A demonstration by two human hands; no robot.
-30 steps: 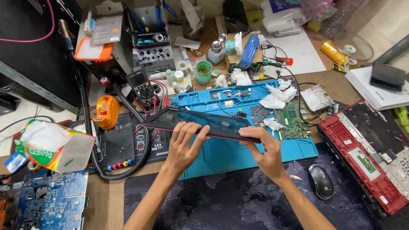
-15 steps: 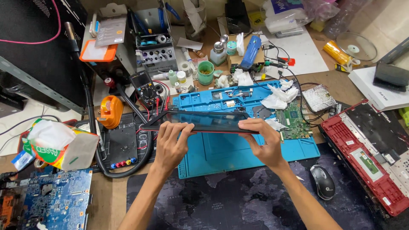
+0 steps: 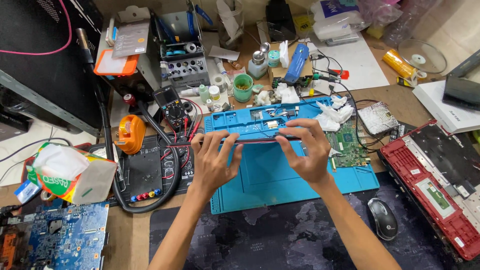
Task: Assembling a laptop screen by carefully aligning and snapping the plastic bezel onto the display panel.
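near edge: dark world-map desk mat (image 3: 280, 240) under both forearms; black computer mouse (image 3: 382, 218) on it, right of the right arm.
near left: blue bare circuit board (image 3: 65, 237) lying flat at the table corner; green-and-white tissue box (image 3: 65, 175) just behind it.
near right: red opened laptop base (image 3: 435, 190), inner side up, well apart from the hands.
work surface: blue silicone repair mat (image 3: 270, 175) directly below the hands; green laptop motherboard (image 3: 347, 145) on its right edge, just beside the right hand.
left hand: left hand (image 3: 212, 162) fingers spread, tips pinching the left end of the thin dark flat panel (image 3: 260, 140).
right hand: right hand (image 3: 307, 150) fingers curled over, gripping the panel's right end.
panel: seen edge-on, level, held above the back half of the blue mat, between both hands.
in the way: red and black probe leads (image 3: 187, 131) run close to the panel's left end; touching or not, cannot tell.
behind left: black multimeter (image 3: 172, 107); orange tape measure (image 3: 130, 132).
behind hands: crumpled white tissues (image 3: 335, 115); green plastic cup (image 3: 243, 87).
far: grey parts organiser (image 3: 182, 62).
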